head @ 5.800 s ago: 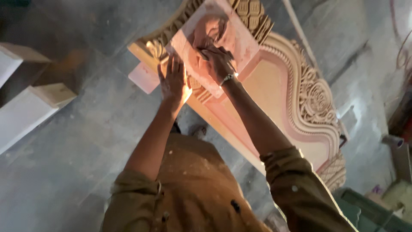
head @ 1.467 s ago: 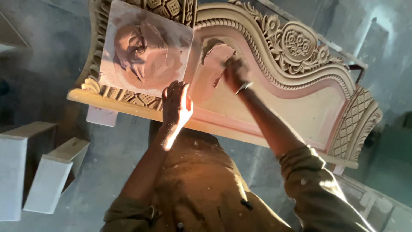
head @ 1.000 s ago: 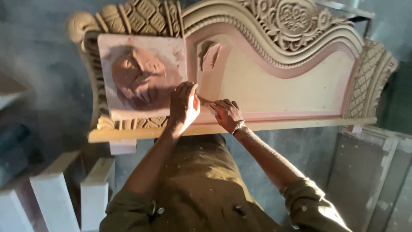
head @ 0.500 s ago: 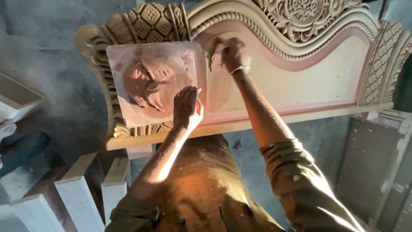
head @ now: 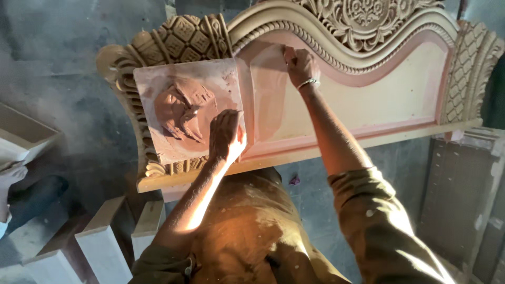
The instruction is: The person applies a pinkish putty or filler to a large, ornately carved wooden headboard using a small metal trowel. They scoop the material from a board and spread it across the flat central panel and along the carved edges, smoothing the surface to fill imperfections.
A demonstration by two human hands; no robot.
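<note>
A flat board (head: 158,89) with a putty mound (head: 184,108) lies on the carved headboard's (head: 368,100) left end. White wooden pieces (head: 100,247) stand near left, below it.

Warm, low light strikes from the left, leaving dim, hazy surroundings and mildly soft, wide-angle edges.

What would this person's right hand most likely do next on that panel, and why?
Probably drag the right hand down across the flat panel, spreading the pinkish filler. It is pressed at the panel's upper left corner; the panel's right side looks barer. The left hand steadies the board with the filler heap.
</note>
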